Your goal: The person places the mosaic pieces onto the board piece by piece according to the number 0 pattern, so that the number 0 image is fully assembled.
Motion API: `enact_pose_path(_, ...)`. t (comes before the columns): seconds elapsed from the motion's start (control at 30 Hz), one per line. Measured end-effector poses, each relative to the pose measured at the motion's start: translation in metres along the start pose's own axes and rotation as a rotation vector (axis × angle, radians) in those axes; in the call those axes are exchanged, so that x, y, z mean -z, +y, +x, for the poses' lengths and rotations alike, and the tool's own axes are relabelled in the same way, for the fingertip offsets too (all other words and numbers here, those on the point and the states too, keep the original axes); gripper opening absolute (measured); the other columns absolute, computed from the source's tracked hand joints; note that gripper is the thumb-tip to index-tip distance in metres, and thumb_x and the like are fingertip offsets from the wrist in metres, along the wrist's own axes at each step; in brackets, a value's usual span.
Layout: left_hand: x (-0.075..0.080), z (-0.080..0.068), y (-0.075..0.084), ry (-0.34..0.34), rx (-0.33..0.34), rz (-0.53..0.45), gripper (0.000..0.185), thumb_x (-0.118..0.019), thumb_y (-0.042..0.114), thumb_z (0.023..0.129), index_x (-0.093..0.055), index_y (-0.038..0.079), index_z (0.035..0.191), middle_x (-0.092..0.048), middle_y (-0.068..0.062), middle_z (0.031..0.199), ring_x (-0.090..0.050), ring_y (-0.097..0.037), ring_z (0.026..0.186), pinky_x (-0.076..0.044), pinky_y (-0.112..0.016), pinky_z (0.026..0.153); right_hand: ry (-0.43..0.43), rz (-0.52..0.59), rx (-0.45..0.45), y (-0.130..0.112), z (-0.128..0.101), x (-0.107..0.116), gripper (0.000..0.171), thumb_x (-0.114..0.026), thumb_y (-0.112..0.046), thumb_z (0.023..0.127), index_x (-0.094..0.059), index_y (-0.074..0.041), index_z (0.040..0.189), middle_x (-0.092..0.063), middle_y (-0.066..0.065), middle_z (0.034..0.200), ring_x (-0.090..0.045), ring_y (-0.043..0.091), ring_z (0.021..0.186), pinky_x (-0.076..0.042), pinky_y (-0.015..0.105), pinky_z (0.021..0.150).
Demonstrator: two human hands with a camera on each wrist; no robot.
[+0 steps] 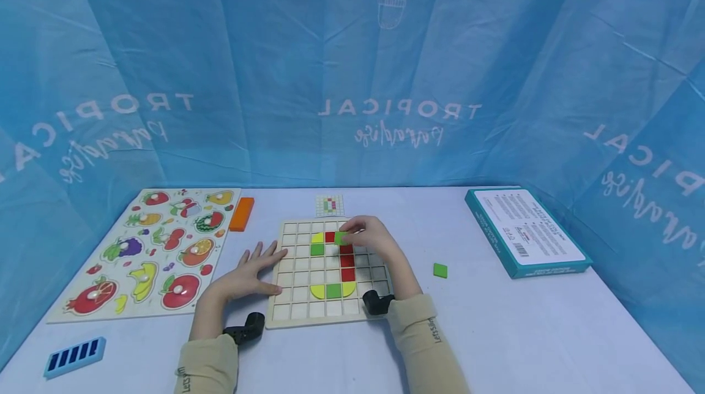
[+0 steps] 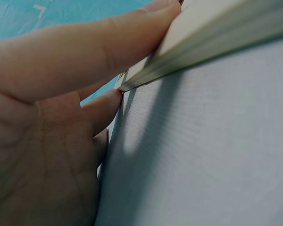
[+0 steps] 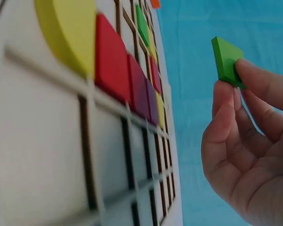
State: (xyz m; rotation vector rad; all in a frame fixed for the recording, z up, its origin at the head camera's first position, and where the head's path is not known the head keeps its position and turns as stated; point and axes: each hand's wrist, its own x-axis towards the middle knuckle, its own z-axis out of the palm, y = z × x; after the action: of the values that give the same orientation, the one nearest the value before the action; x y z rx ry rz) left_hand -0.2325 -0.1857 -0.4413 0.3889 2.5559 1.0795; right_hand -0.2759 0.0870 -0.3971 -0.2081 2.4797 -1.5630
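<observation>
Now the right hand [image 1: 370, 236] pinches a green square tile [image 1: 341, 237] just above the wooden grid board [image 1: 292, 314]'s top rows, left hand [image 1: 254, 271] flat against its edge, pattern partly laid, many cells bare, another green tile [image 1: 440, 270] waiting on the counter [image 1: 523, 333].

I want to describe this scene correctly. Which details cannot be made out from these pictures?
- Head view: the cell under the green tile; the right hand covers it.
- Head view: the small pattern card is too small to read.
- Left wrist view: the grid board is cut off; the left hand fills the frame.
- Head view: the teal box print is too small.
</observation>
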Motion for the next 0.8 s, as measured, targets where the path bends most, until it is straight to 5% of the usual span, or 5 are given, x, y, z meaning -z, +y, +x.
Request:
enact_pose_path(0.4,0.001,0.001,0.0,-0.005,0.009,0.006,0.09,-0.074,0.03,0.07,-0.03,0.007,0.144,-0.007,-0.02,0.153,0.013,-0.039,0.139,0.013,-0.057,0.109,-0.1,-0.202,0.082,-0.006,0.009,-0.032,0.007,-0.07,-0.01,0.079,-0.069,-0.009,0.086,-0.063,0.0,0.078,-0.056,0.012,0.07,-0.047,0.024,0.061)
enact_pose_path(0.8,0.0,0.001,-0.002,-0.003,-0.007,-0.008,0.089,-0.075,0.029,0.07,-0.031,0.006,0.144,-0.008,-0.021,0.152,0.012,-0.041,0.138,0.013,-0.056,0.109,-0.148,-0.367,0.057,-0.006,0.008,-0.045,0.005,-0.072,-0.008,0.077,-0.069,-0.011,0.078,-0.062,-0.004,0.071,-0.055,0.01,0.066,-0.045,0.022,0.058)
